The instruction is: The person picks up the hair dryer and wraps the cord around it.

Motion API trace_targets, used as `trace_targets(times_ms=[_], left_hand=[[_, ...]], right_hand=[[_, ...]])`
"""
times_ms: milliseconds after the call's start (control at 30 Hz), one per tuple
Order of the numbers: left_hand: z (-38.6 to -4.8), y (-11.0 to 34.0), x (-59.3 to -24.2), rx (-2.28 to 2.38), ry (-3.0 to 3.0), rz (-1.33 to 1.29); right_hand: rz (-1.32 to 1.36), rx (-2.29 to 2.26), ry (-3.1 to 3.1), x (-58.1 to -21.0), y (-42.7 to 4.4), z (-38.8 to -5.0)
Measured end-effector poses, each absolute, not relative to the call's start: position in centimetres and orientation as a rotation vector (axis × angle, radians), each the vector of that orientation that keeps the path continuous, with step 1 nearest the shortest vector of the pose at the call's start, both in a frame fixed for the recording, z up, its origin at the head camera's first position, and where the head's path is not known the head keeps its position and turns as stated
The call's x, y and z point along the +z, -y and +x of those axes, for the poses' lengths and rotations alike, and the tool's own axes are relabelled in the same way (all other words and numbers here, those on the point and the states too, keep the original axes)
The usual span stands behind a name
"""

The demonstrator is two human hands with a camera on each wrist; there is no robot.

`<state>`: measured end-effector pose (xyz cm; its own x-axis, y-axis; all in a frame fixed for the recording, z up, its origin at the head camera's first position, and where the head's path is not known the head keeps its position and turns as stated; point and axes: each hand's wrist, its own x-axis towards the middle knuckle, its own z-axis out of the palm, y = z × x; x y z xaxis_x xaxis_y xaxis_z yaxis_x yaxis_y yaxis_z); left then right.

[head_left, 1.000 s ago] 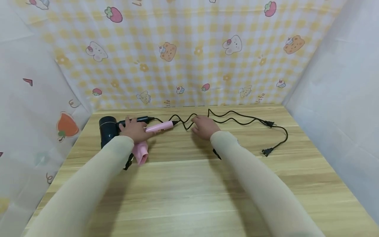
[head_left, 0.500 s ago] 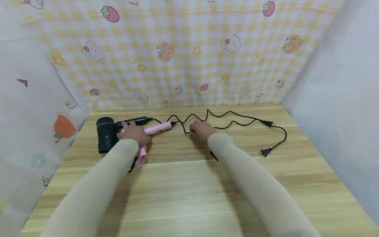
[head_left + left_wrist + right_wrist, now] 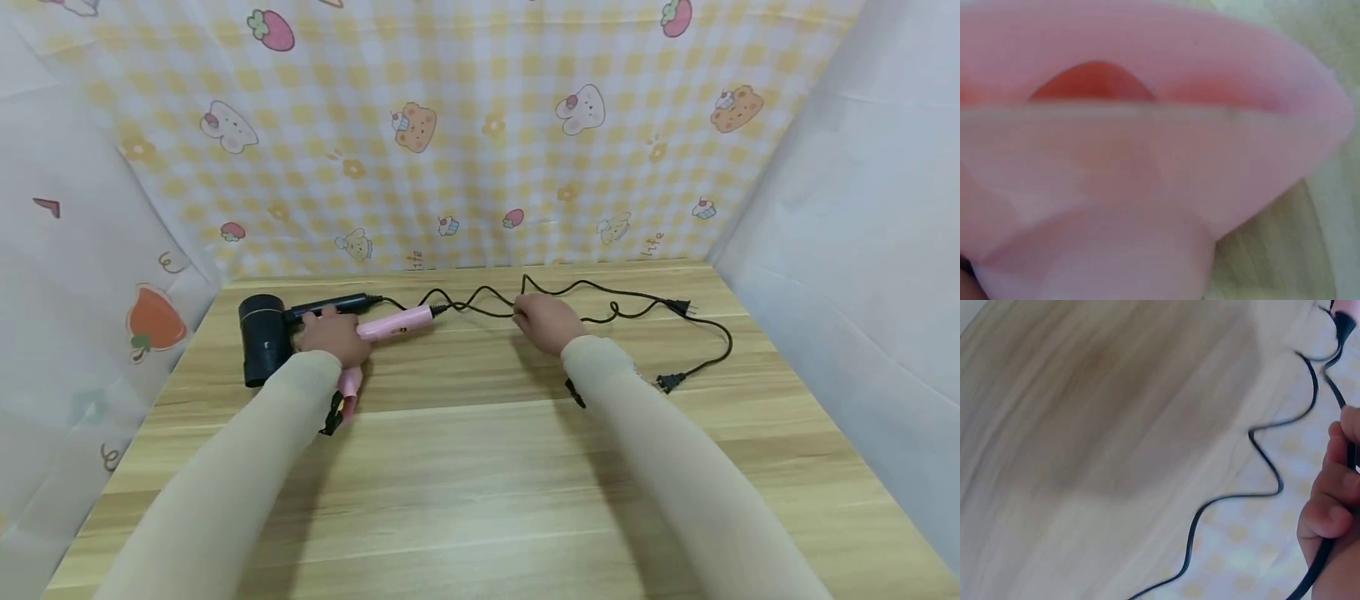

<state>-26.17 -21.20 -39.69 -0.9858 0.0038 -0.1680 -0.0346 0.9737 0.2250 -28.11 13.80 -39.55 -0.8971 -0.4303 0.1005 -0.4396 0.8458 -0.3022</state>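
On table (image 3: 465,483), right hand (image 3: 550,323) grips cord (image 3: 1315,567) of pink dryer (image 3: 395,325)

The left arm (image 3: 217,475) and right arm (image 3: 690,475) reach forward, converging. The left hand (image 3: 332,337) lies back uppermost, its fingertips partly hidden. The right hand (image 3: 550,323) angles inward, fingers (image 3: 1329,515) curled in a grip, thumb (image 3: 1352,423) bent close.

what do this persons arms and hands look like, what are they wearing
Long cream sleeves cover both arms down to the wrists. The left hand and right hand are bare, with no gloves. A small black piece shows by the left wrist and another by the right; what they are isn't clear.
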Motion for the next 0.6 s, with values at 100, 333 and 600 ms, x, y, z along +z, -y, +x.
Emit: trace_targets(times_ms=[100, 333, 600], left_hand=[[-25.7, 21.6, -39.4, 0.405, -2.994, 0.062], [-24.0, 21.5, -38.4, 0.454, -3.165, 0.186], [-21.8, 21.0, -36.3, 0.482, -3.443, 0.262]], right_hand=[[0.648, 0.569, 2.952, -38.6, -15.0, -27.7], [0.574, 0.665, 2.893, -37.1, -17.0, -26.4], [0.541, 0.772, 2.791, -35.9, -18.2, -24.6]])
